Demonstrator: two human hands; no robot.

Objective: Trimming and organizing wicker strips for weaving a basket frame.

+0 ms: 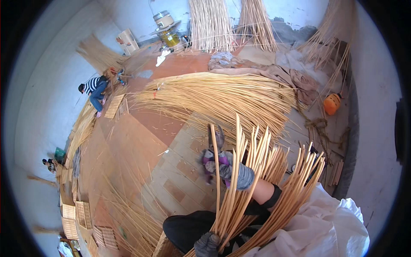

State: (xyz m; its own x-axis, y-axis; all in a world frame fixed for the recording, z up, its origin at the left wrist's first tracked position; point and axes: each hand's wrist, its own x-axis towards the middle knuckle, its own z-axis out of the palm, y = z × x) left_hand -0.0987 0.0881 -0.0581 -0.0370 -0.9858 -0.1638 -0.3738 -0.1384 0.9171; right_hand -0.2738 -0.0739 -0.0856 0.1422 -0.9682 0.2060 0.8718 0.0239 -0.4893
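Though partly blurred, cane stakes (246,171) upright.

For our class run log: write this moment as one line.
left hand: grips cane stakes low | right hand: gloved, holds one upright cane | floor: loose cane pile

Both hands gloved in grey knit fabric. Right hand (229,169): glove carries purple patches at the fingers (209,159), ribbed grey cuff, black sleeve band at the forearm. Left hand (207,244): plain grey glove. Dark trousers, white cloth over the lap.
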